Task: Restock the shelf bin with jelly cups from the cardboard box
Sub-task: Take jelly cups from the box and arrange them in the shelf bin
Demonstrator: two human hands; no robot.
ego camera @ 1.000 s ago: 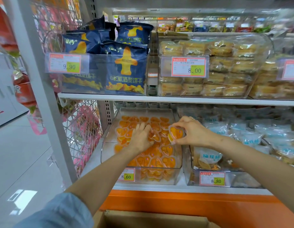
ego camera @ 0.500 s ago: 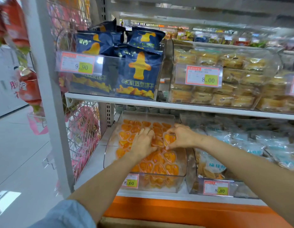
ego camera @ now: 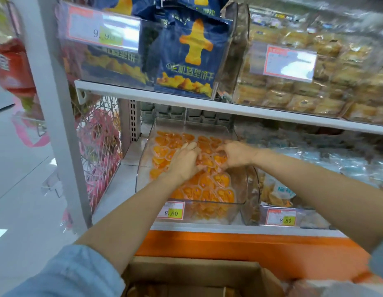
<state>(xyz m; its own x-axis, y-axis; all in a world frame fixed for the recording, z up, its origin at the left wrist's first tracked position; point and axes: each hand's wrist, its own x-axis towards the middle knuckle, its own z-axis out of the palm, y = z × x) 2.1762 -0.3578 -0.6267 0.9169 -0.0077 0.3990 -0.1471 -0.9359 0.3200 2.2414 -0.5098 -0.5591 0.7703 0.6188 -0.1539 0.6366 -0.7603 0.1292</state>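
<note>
It was a shop — a snack aisle. Clear bins (ego camera: pixel 207 205) of packaged sweets lined white shelves (ego camera: pixel 207 105), each with price tags (ego camera: pixel 170 213).

Left hand (ego camera: pixel 184 161) and right hand (ego camera: pixel 236 154) rest on orange jelly cups (ego camera: pixel 207 186) inside the clear bin (ego camera: pixel 248 185); cardboard box (ego camera: pixel 186 270) nearest.

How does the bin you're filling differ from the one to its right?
The jelly cup bin holds orange cups, with the left hand and right hand in it; the neighbouring bin holds pale bagged snacks, untouched. Left tag reads 8.60, right tag 8.80. Both are clear plastic, on one shelf.
</note>
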